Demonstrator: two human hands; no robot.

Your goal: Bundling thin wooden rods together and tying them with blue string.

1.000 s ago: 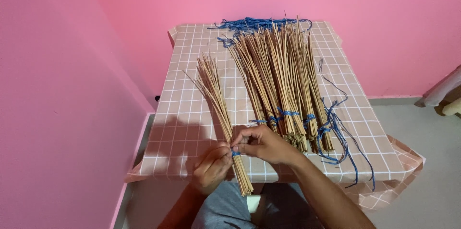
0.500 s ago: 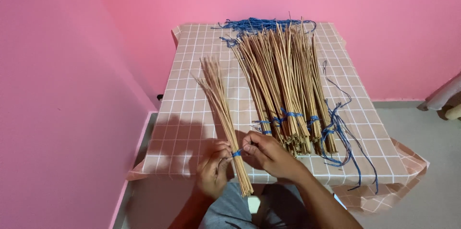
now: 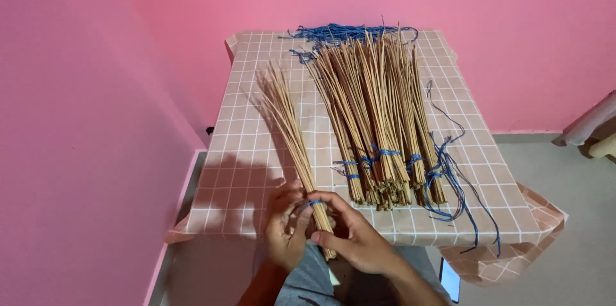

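Note:
A thin bundle of tan sticks (image 3: pixel 287 120) lies slanted on the checked tablecloth (image 3: pixel 244 145), its lower end over the near table edge. My left hand (image 3: pixel 284 228) grips that lower end from the left. My right hand (image 3: pixel 350 229) pinches a short blue string (image 3: pixel 313 203) wrapped around the same end. Both hands touch the bundle just in front of my lap.
Several tied stick bundles (image 3: pixel 375 113) with blue bands lie side by side on the table's middle and right. Loose blue strings trail off the right near edge (image 3: pixel 459 200) and pile at the far edge (image 3: pixel 340 31). Pink walls stand left and behind.
My hands and the bundle's end have shifted slightly lower toward me, and the fingers have reworked the blue string around the sticks.

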